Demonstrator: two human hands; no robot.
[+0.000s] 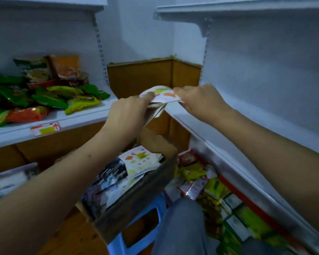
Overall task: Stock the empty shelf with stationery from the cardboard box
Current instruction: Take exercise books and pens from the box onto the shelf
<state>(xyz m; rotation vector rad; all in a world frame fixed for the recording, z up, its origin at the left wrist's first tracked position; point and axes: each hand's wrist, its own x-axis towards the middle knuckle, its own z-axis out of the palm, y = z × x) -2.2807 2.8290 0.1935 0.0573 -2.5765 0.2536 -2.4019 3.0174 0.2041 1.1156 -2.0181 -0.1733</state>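
Both hands hold a stack of thin stationery packs, white with coloured prints, at the left end of the empty white shelf on the right. My left hand grips the stack's left side from below, thumb on top. My right hand pinches its right edge over the shelf corner. Below, the open cardboard box sits on a blue plastic stool and contains more packs, white and dark ones.
The white shelf on the left carries green and orange snack bags and a price tag. Under the right shelf lie more packets. Another white shelf hangs above on the right. My knee is beside the stool.
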